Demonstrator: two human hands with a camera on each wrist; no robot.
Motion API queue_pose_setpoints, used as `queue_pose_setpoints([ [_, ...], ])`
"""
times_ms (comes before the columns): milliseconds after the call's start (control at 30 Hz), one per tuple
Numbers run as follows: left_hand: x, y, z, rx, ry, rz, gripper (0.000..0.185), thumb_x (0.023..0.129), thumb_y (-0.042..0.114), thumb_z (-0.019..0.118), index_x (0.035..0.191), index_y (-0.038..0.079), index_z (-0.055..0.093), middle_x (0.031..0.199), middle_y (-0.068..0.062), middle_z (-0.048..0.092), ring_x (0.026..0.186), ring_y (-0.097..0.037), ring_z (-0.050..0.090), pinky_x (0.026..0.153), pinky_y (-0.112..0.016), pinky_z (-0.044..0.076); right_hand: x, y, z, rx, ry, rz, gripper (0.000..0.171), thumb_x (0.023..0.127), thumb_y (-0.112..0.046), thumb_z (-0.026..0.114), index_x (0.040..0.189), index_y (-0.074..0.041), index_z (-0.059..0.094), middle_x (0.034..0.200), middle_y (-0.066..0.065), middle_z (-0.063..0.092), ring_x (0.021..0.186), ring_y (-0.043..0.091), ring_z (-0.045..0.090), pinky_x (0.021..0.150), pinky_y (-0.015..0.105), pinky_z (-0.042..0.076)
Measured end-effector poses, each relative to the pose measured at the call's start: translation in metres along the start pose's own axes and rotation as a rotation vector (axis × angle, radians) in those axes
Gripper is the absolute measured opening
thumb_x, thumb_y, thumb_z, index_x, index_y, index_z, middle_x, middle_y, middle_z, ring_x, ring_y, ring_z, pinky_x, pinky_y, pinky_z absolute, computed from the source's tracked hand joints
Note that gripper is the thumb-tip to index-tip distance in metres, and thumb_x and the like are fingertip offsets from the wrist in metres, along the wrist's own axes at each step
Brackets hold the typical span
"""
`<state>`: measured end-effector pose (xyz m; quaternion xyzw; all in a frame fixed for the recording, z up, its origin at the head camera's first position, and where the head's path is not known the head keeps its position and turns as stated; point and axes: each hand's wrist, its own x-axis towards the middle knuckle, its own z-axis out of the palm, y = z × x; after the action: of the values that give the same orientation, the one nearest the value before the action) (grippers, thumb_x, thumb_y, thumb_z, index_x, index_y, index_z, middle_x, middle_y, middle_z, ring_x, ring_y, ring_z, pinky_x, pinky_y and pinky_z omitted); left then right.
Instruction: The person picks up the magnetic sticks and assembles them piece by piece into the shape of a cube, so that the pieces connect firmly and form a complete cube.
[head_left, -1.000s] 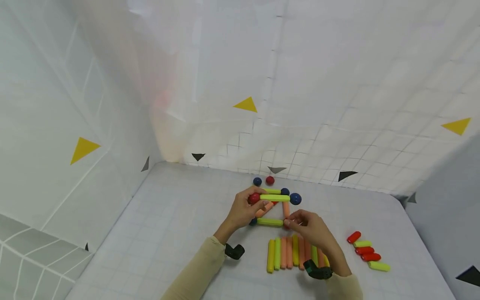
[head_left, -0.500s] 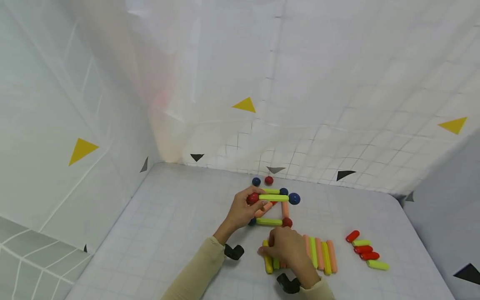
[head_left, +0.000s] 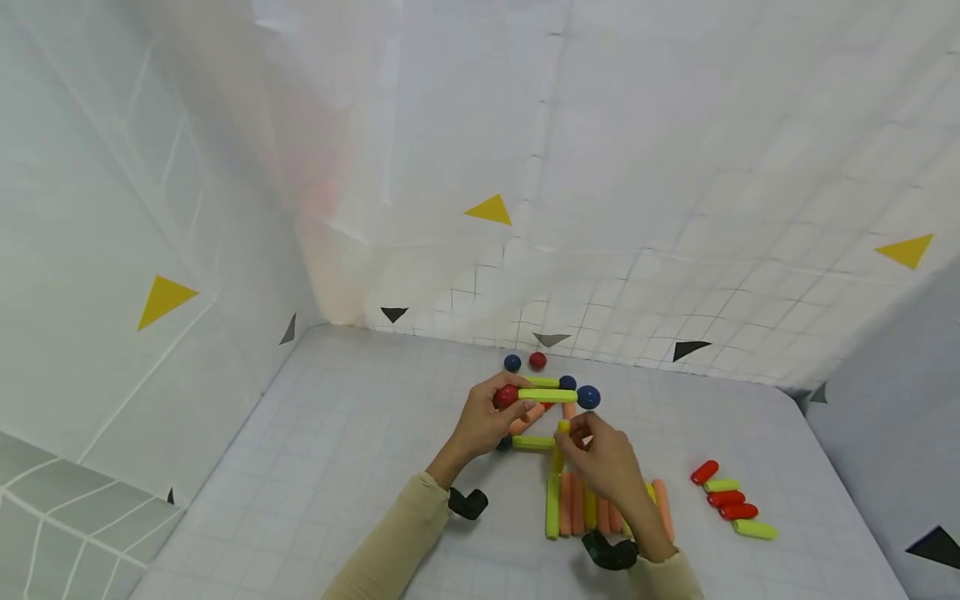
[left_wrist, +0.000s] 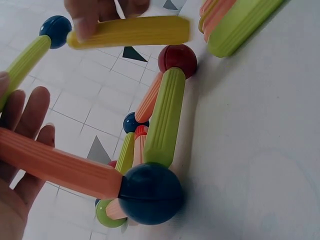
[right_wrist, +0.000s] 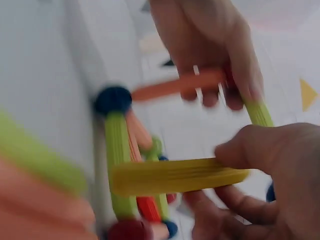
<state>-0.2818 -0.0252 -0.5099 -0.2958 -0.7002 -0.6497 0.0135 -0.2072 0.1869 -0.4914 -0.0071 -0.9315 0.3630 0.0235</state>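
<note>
My left hand (head_left: 480,421) grips the upper corner of a frame of magnetic rods and balls, at its red ball (head_left: 507,397) and green rod (head_left: 547,396). That rod ends in a blue ball (head_left: 588,397). Below the hand, an orange rod (left_wrist: 60,167) runs down to a lower blue ball (left_wrist: 151,194). A lower green rod (left_wrist: 167,112) joins this to a red ball (left_wrist: 177,61) near the table. Between thumb and fingers, my right hand (head_left: 607,454) pinches a yellow rod (right_wrist: 175,176). In the left wrist view, the yellow rod's ends lie near the upper blue and lower red balls.
A row of orange, green and yellow rods (head_left: 552,508) lies in front of the frame, partly under my right forearm. Short red and green rods (head_left: 727,498) lie at the right. Behind the frame sit a loose blue ball (head_left: 512,362) and red ball (head_left: 537,361).
My right hand went from the frame's lower red ball to the row's left end, took the yellow rod and brought it up to the frame. The left hand stays in place.
</note>
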Motion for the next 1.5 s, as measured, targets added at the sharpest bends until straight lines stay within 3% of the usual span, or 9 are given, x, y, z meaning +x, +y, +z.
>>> queue_pose_setpoints([
  [167, -0.001, 0.001, 0.000, -0.011, -0.004, 0.012, 0.025, 0.100, 0.002, 0.072, 0.124, 0.003, 0.066, 0.111, -0.025, 0.071, 0.088, -0.044, 0.075, 0.079, -0.064, 0.060, 0.007, 0.014, -0.006, -0.032, 0.113, -0.006, 0.036, 0.102, -0.034, 0.071, 0.120, -0.005, 0.061, 0.117, 0.015, 0.073, 0.075, 0.018, 0.064, 0.059, 0.027, 0.051],
  [367, -0.001, 0.000, 0.002, -0.037, -0.012, 0.012, 0.025, 0.100, 0.000, 0.070, 0.124, 0.001, 0.065, 0.112, -0.026, 0.070, 0.089, -0.050, 0.074, 0.079, -0.065, 0.059, 0.010, 0.022, -0.004, -0.027, 0.162, -0.033, 0.034, 0.103, -0.032, 0.070, 0.122, -0.006, 0.058, 0.116, 0.014, 0.073, 0.071, 0.017, 0.063, 0.056, 0.027, 0.050],
  [500, -0.002, 0.000, 0.003, -0.030, -0.012, 0.011, 0.025, 0.100, 0.003, 0.071, 0.124, 0.002, 0.065, 0.113, -0.023, 0.070, 0.089, -0.049, 0.074, 0.079, -0.057, 0.063, 0.008, 0.023, -0.007, -0.052, 0.166, -0.029, 0.034, 0.103, -0.031, 0.071, 0.123, -0.008, 0.057, 0.114, 0.013, 0.073, 0.069, 0.016, 0.060, 0.054, 0.026, 0.049],
  [633, -0.002, 0.000, 0.003, -0.019, -0.014, 0.020, 0.026, 0.100, 0.003, 0.071, 0.125, 0.002, 0.065, 0.116, -0.022, 0.069, 0.089, -0.049, 0.074, 0.078, -0.036, 0.065, 0.007, 0.024, -0.010, -0.064, 0.157, -0.039, 0.033, 0.102, -0.029, 0.072, 0.123, -0.007, 0.058, 0.113, 0.014, 0.073, 0.068, 0.016, 0.061, 0.054, 0.027, 0.049],
  [767, -0.001, 0.001, 0.002, 0.068, 0.004, 0.027, 0.034, 0.100, 0.006, 0.073, 0.132, 0.008, 0.061, 0.107, -0.020, 0.067, 0.077, -0.033, 0.070, 0.068, -0.018, 0.056, 0.009, 0.025, -0.010, -0.063, 0.149, -0.047, 0.034, 0.103, -0.030, 0.071, 0.124, -0.007, 0.058, 0.114, 0.014, 0.073, 0.069, 0.016, 0.061, 0.055, 0.026, 0.049],
  [967, -0.001, 0.004, -0.002, 0.250, 0.034, 0.026, 0.044, 0.099, 0.014, 0.075, 0.136, 0.008, 0.052, 0.118, -0.011, 0.065, 0.094, -0.014, 0.061, 0.078, -0.021, 0.055, 0.009, 0.033, -0.024, -0.061, 0.060, -0.032, 0.044, 0.101, -0.032, 0.074, 0.133, -0.007, 0.057, 0.120, 0.017, 0.073, 0.079, 0.019, 0.067, 0.063, 0.030, 0.056],
  [1167, -0.001, 0.008, -0.011, 0.379, 0.029, 0.110, 0.033, 0.099, 0.015, 0.074, 0.126, 0.004, 0.060, 0.116, -0.006, 0.066, 0.097, -0.017, 0.063, 0.084, -0.027, 0.058, 0.004, 0.077, -0.069, -0.238, 0.037, 0.203, 0.063, 0.096, -0.046, 0.076, 0.136, 0.001, 0.059, 0.128, 0.029, 0.068, 0.102, 0.041, 0.068, 0.078, 0.049, 0.060],
  [1367, -0.001, 0.020, -0.027, 0.402, 0.022, 0.119, 0.027, 0.100, 0.019, 0.074, 0.122, 0.007, 0.065, 0.115, -0.005, 0.070, 0.100, -0.019, 0.069, 0.087, -0.044, 0.062, -0.006, 0.136, -0.110, -0.388, 0.042, 0.581, 0.081, 0.094, -0.057, 0.072, 0.133, 0.012, 0.054, 0.116, 0.036, 0.065, 0.091, 0.044, 0.062, 0.065, 0.048, 0.057],
  [1500, 0.000, 0.025, -0.033, 0.414, 0.019, 0.122, 0.023, 0.100, 0.019, 0.075, 0.118, 0.007, 0.069, 0.110, -0.004, 0.074, 0.098, -0.019, 0.072, 0.086, -0.050, 0.062, -0.006, 0.155, -0.113, -0.397, 0.010, 0.638, 0.082, 0.091, -0.058, 0.075, 0.129, 0.013, 0.058, 0.113, 0.035, 0.066, 0.088, 0.040, 0.061, 0.065, 0.047, 0.057],
])
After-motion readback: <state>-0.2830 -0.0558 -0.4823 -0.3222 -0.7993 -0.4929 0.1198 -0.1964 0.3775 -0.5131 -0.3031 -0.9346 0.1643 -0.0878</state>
